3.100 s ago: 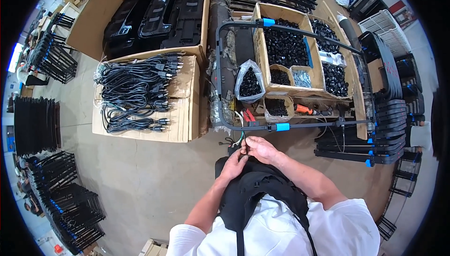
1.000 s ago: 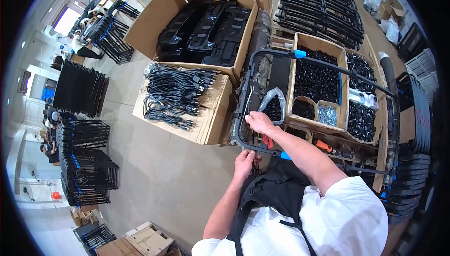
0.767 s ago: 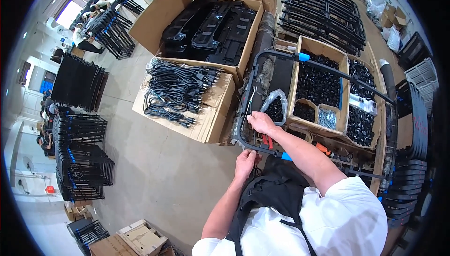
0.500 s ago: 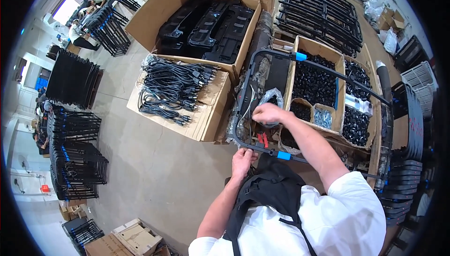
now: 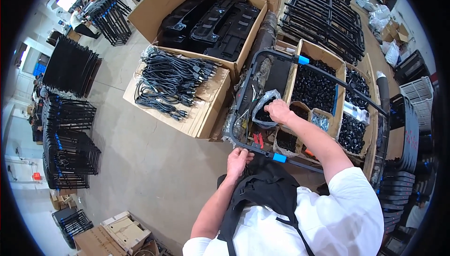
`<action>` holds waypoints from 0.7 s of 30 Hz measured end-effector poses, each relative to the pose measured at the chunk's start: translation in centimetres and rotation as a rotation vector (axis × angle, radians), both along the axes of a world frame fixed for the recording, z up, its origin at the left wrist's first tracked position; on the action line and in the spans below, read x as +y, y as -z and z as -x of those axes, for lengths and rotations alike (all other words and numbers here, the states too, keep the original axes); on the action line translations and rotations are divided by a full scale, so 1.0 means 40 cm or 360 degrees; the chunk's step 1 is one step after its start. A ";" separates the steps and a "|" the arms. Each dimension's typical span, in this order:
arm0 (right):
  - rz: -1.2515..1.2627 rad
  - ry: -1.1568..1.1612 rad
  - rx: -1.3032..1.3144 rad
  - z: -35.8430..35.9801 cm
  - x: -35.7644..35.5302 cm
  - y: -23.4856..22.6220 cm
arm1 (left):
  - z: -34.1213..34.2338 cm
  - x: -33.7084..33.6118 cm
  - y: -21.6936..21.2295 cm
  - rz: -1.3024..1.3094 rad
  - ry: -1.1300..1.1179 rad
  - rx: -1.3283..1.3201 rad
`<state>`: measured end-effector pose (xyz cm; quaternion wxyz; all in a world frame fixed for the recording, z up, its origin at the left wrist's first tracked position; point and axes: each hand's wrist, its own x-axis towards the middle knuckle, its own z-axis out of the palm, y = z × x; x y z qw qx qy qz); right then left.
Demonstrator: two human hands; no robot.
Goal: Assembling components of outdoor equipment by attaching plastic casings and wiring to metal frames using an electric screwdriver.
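A black tubular metal frame [image 5: 344, 85] with blue bands lies across the workbench, its rounded end to the left. My left hand [image 5: 237, 163] is closed around its near bar, close to the rounded corner. Thin wires hang out of the frame's left side. My right hand [image 5: 280, 111] is at the mouth of a clear plastic bag [image 5: 260, 117] of small dark parts, inside the frame's outline. Its fingers are bent together and their tips are partly hidden, so what they hold cannot be made out. Red-handled pliers [image 5: 258, 139] lie just below the bag.
Cardboard boxes of black plastic parts [image 5: 315, 87] and a small box of silver screws [image 5: 320, 121] stand right of my hand. Bundled black cables [image 5: 171, 80] lie on cardboard at left, before a large carton of black panels [image 5: 213, 26]. More frames [image 5: 323, 14] are stacked beyond.
My right hand has moved right and slightly down, from beside the wires at the frame's left side to the bag. My left hand keeps hold of the frame.
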<state>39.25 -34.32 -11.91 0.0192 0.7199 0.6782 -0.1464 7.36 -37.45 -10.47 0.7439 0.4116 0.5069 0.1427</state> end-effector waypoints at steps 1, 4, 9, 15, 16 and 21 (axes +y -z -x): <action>0.0035 -0.0049 -0.0084 0.001 0.005 0.009 | -0.001 -0.001 0.001 0.0012 -0.0022 -0.0035; 0.0106 -0.0092 -0.0023 -0.009 0.019 0.012 | 0.003 0.000 0.001 0.0010 -0.0034 -0.0059; 0.0074 0.0023 0.0124 -0.045 0.010 -0.008 | 0.000 0.002 -0.007 0.0051 -0.0025 -0.0059; -0.0033 0.0472 0.0710 -0.039 -0.019 -0.095 | 0.012 0.003 0.029 -0.0016 0.0027 -0.0088; -0.0030 0.0479 0.0706 -0.026 -0.030 -0.117 | 0.013 0.001 0.029 -0.0035 0.0024 -0.0095; -0.0060 0.0999 0.1278 0.087 -0.149 -0.233 | 0.010 0.005 0.004 -0.0049 0.0060 -0.0047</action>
